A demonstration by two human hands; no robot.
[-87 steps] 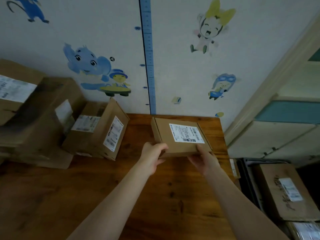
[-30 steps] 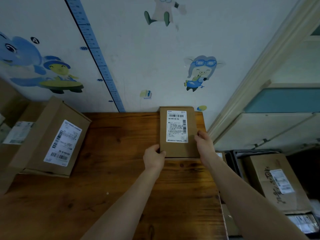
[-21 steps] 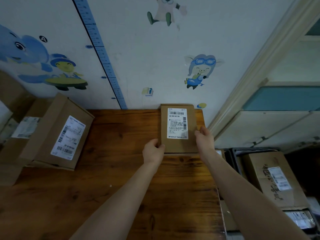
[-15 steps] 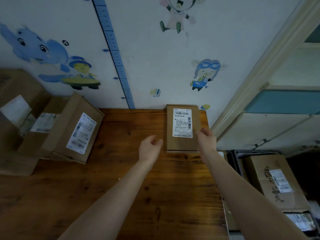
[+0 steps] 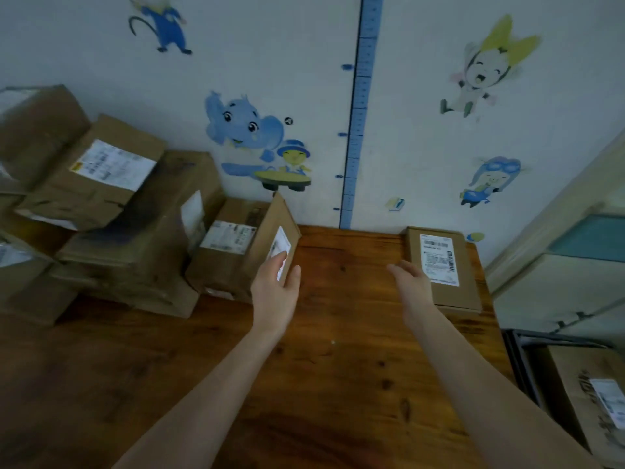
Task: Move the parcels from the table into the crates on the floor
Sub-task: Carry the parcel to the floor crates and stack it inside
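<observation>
My left hand point(image 5: 275, 292) reaches forward with the fingers straight and the thumb spread wide. It grasps nothing. The fingertips lie across the white label of a thin parcel point(image 5: 274, 221) that stands tilted on the table point(image 5: 338, 384), leaning left against a squat box point(image 5: 220, 265). I cannot tell whether my fingers actually press that label or only hover in front of it.

My right hand point(image 5: 414, 287) is also released, with the fingers loose, slightly bent and holding nothing. It sits just beside the near left edge of a flat parcel point(image 5: 443, 265), and I cannot tell whether the two touch. That parcel lies label up at the far right corner of the table, close to the wall.

More parcels are piled at the left of the table. A big box point(image 5: 145, 231) stands next to the squat one, and another labelled box point(image 5: 98, 170) rests tilted on top of it.

On the floor to the right of the table I see the dark rim of a crate point(image 5: 517, 353). A labelled parcel point(image 5: 581, 394) lies inside it.

On the wall behind are a blue elephant sticker point(image 5: 243, 130) and a blue height ruler point(image 5: 360, 113).
</observation>
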